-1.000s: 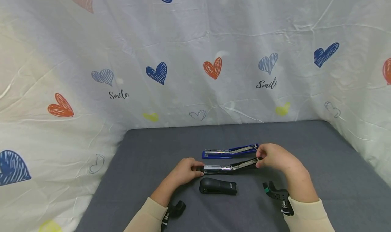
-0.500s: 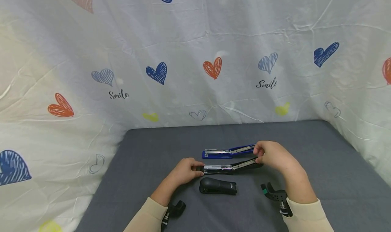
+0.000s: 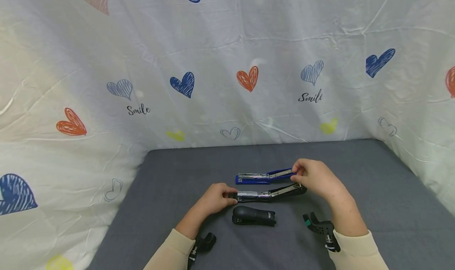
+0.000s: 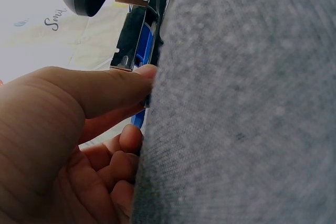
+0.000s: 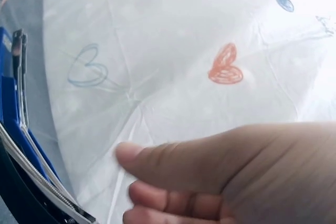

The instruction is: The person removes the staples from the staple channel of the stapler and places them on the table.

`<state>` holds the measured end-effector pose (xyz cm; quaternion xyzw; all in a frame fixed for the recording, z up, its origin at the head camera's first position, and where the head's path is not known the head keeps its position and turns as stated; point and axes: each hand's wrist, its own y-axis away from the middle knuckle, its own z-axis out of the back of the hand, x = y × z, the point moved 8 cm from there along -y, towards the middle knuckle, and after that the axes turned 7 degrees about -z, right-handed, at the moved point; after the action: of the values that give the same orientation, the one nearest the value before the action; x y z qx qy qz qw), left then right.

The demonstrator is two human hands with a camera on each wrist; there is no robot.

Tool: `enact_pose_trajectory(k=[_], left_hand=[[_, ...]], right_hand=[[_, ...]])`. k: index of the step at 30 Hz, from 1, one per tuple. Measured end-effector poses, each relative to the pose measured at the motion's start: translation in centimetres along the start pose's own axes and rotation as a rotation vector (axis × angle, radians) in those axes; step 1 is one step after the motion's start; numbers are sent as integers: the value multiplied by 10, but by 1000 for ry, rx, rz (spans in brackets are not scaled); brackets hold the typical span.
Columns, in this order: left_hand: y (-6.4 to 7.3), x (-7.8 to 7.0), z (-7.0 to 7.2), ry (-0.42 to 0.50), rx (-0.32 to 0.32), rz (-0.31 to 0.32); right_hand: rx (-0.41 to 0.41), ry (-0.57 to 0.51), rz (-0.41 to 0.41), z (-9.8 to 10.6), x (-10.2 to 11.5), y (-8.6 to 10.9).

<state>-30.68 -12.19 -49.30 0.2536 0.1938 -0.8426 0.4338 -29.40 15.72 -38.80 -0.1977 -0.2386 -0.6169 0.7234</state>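
Note:
Two staplers lie spread flat at the hinge, a black stapler [image 3: 253, 199] and, behind it, a blue stapler [image 3: 253, 180]. My left hand [image 3: 214, 199] pinches the black one's left end between thumb and fingers; in the left wrist view the thumb [image 4: 113, 90] lies against that end. Beside the right ends of both, my right hand [image 3: 314, 177] hovers with its fingers loosely bent. The right wrist view shows the right thumb [image 5: 173, 163] apart from the staplers, with nothing visible in its grasp. A closed black stapler [image 3: 254, 216] lies nearest me.
Dark grey cloth [image 3: 185, 171] covers the table. A white curtain [image 3: 213, 108] printed with hearts hangs behind it and along the sides. Black wrist mounts [image 3: 321, 226] stick out from both cream sleeves, close above the cloth.
My right hand has let go of the black stapler's right end and moved back and slightly left, to the blue stapler's end. The left hand has stayed in place.

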Motion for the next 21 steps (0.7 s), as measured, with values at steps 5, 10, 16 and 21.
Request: enact_pose_trajectory(k=[5,10,16,21], left_hand=[[0,0,0,-1,2,4],[0,0,0,-3,3,2],[0,2,0,2,2,8],[0,3,-1,-1,3,15]], right_hand=[[-76,-35,25,4,8,0],[-117,-83,34,1,19,1],[-130,-131,71,-9,33,1],[-108,-120,104,-24,42,0]])
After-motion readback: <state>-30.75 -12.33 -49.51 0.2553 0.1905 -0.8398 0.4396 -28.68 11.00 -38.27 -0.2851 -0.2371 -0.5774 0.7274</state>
